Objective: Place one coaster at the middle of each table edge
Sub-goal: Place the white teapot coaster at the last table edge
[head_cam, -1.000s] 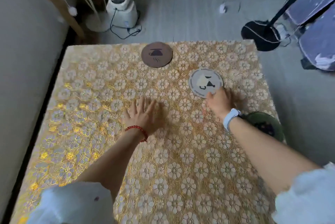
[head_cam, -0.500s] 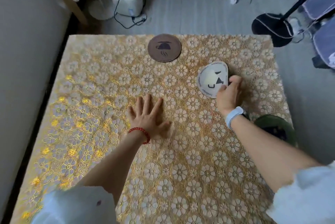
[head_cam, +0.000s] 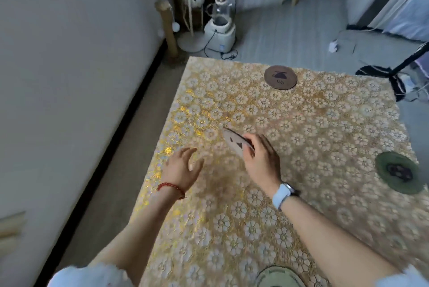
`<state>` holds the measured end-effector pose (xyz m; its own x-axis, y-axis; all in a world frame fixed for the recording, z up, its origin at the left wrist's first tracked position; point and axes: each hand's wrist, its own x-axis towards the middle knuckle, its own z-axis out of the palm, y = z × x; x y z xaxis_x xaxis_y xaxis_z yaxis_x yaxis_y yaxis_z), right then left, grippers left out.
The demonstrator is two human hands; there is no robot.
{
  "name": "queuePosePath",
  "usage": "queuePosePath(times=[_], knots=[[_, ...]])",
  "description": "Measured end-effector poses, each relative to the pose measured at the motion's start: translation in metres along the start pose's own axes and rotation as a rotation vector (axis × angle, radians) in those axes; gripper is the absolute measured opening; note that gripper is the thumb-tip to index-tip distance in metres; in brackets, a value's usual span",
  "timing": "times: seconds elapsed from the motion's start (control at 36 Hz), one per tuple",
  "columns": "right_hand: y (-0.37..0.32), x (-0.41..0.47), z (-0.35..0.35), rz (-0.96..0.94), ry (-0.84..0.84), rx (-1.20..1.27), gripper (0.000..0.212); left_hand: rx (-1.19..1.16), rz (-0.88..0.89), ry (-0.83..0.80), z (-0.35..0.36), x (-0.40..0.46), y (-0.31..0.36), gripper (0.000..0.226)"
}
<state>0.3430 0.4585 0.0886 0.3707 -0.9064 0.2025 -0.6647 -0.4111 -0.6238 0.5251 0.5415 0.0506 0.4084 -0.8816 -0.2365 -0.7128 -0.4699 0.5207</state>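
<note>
**Last coaster heading for the left edge**

Fingers (head_cam: 190, 154) of the left hand (head_cam: 181, 170) hang loosely spread, empty, above the tabletop (head_cam: 325, 128) near its bare left edge. Right hand (head_cam: 260, 161) pinches the pale coaster (head_cam: 235, 141), tilted, off the cloth, probably bound there. Brown coaster (head_cam: 280, 77), green coaster (head_cam: 399, 172) and near-edge coaster (head_cam: 278, 277) already sit at their edges.

1. Coasters, four: a brown coaster (head_cam: 280, 76) at the far table edge, a green coaster (head_cam: 399, 172) at the right edge, a pale coaster (head_cam: 279, 277) at the near edge (only partly in view), and a white coaster (head_cam: 236, 142) held tilted above the cloth.
2. Hands, two: the left hand (head_cam: 183, 169), with nothing in it, and the right hand (head_cam: 261, 161), gripping the white coaster.
3. Tables, one table (head_cam: 336, 128), covered by a gold floral cloth.
</note>
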Motion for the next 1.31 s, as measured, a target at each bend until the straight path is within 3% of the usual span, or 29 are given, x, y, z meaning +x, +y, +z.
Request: queuePosePath(times=[0.31,0.53,0.69,0.94,1.14,1.31], knots=[[-0.201,-0.128,0.099,0.126,-0.147,-0.012,0.023,0.002,0.064,0.115,-0.151,-0.151,-0.175,0.043],[-0.273,-0.153,0.164,0.156,-0.204,0.052,0.014,0.056,0.072,0.045,-0.206,-0.172,-0.254,0.044],[-0.268,-0.118,0.189,0.42,-0.07,0.281,0.015,0.133,0.155,-0.098,-0.214,-0.119,-0.267,0.043],[-0.203,-0.026,0.204,0.791,0.227,0.476,0.024,0.275,0.407,-0.305,-0.209,0.016,-0.223,0.043],[-0.165,0.015,0.201,1.039,0.378,0.473,0.028,0.351,0.579,-0.499,-0.184,0.112,-0.175,0.045],[-0.156,0.011,0.197,1.076,0.333,0.297,0.025,0.495,0.734,-0.698,-0.146,0.157,-0.149,0.051]])
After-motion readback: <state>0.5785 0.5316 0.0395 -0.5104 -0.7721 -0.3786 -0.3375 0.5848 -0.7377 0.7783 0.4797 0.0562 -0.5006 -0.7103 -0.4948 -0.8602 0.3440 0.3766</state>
